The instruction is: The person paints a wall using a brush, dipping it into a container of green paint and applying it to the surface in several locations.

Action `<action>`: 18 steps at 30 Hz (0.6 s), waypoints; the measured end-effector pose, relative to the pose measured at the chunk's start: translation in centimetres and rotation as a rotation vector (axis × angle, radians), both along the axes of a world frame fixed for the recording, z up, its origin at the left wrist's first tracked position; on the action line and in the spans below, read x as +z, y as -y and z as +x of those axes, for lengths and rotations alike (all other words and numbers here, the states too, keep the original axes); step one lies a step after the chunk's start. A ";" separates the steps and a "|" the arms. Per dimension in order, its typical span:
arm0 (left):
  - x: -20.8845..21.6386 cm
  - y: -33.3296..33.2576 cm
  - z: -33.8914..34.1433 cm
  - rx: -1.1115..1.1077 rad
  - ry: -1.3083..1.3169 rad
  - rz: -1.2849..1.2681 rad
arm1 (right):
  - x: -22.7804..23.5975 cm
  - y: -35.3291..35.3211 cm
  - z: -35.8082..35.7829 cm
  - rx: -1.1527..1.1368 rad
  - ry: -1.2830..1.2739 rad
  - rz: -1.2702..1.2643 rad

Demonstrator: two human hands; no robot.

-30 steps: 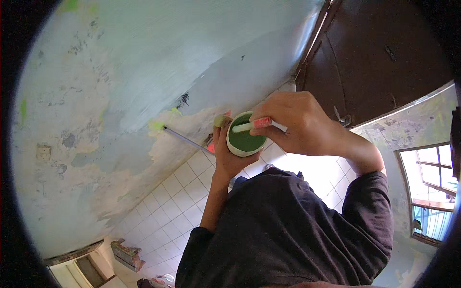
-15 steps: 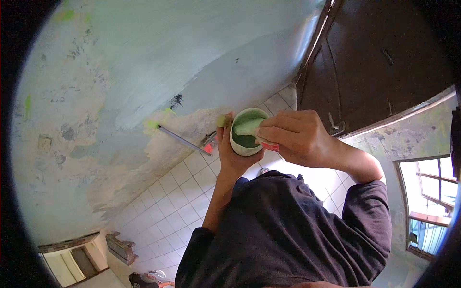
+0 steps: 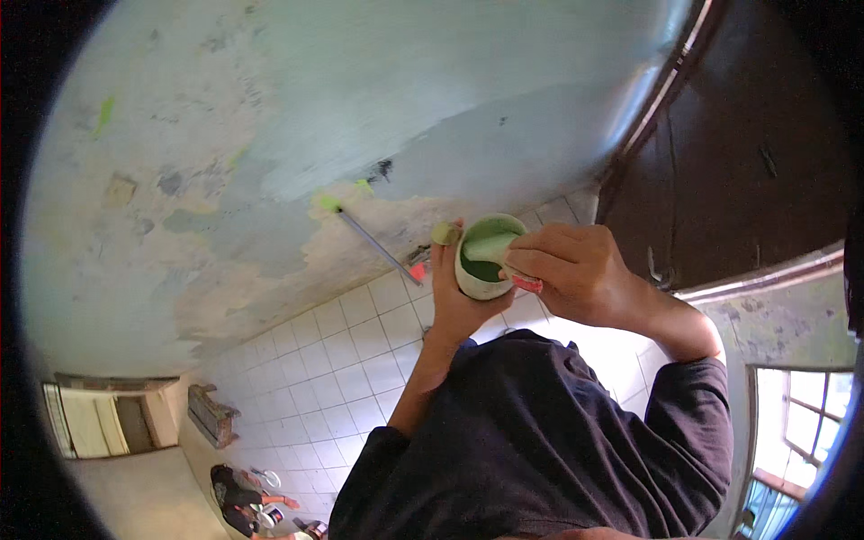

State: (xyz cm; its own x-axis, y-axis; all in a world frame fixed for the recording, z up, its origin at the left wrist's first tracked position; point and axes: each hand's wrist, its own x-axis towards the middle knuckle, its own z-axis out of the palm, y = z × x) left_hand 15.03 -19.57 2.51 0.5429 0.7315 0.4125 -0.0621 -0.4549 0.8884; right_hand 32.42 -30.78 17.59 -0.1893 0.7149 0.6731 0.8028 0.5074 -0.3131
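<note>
In the middle of the head view, my left hand is wrapped round a whitish tub, tilted so that its mouth shows. Dark green paint lies inside it. My right hand grips what looks like a paintbrush, its flat head coated pale green and dipping into the tub's mouth. A red and white part of it shows under my right fingers, which hide the rest. By the left fingertips sits a small round yellow-green thing whose kind I cannot make out.
A patchy, pale green wall rises on the left. A thin grey pole leans there above white floor tiles. To the right stand a dark brown door and a window. Another person and a wooden stool-like block are lower left.
My view has turned, so the tub and both hands appear slightly lower and to the right. The other person shows more fully. The grip of both hands is unchanged.
</note>
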 end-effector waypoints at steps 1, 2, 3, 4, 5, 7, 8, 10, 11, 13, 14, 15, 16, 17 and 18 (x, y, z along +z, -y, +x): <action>-0.1 0.1 -0.2 0.022 0.005 -0.044 | 0.0 -0.3 -0.1 0.031 0.005 0.020; -0.3 0.3 -0.5 0.055 0.010 -0.023 | -0.2 -0.4 -0.2 0.039 0.019 0.013; -0.7 0.2 -0.7 0.064 0.001 -0.032 | -0.6 -1.0 -0.3 0.051 0.033 0.009; -0.6 0.1 -0.9 0.067 -0.005 -0.038 | -0.8 -1.2 -0.3 0.049 0.040 0.012; -0.4 0.2 -1.3 0.096 -0.014 -0.003 | -0.7 -1.5 -0.4 0.060 0.037 -0.011; 1.0 0.3 -1.8 0.137 -0.091 0.103 | -0.6 -1.8 -0.8 0.076 0.029 -0.017; 1.2 0.2 -2.0 0.153 -0.110 0.127 | -0.5 -2.1 -1.0 0.099 0.043 0.008; 1.4 0.3 -2.8 0.200 -0.103 0.103 | -0.9 -2.8 -1.3 0.118 0.028 -0.018; 1.5 0.2 -3.0 0.217 -0.098 0.067 | -0.8 -3.4 -1.6 0.135 0.034 -0.008; 1.1 0.4 -3.6 0.249 -0.070 0.055 | -0.5 -3.8 -2.0 0.165 0.049 -0.040; 0.9 0.4 -4.0 0.260 -0.044 0.042 | -0.4 -3.9 -2.1 0.175 0.062 -0.075; 0.6 0.7 -4.3 0.281 -0.104 0.030 | -1.1 -4.2 -2.2 0.191 0.050 -0.062; 0.3 0.8 -4.6 0.287 -0.097 0.039 | -1.1 -4.2 -2.2 0.196 0.057 -0.053; 0.1 1.0 -4.7 0.286 -0.123 0.037 | -0.9 -4.1 -2.4 0.187 0.054 -0.080; -0.1 1.2 -4.9 0.282 -0.148 0.042 | -0.7 -4.0 -2.6 0.176 0.051 -0.102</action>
State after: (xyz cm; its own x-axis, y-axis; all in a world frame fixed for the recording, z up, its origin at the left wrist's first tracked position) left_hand 10.09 -20.73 2.40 0.3774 0.8458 0.3770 0.2005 -0.4721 0.8584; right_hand 29.85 -26.79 16.86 -0.3486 0.7319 0.5855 0.7208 0.6087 -0.3316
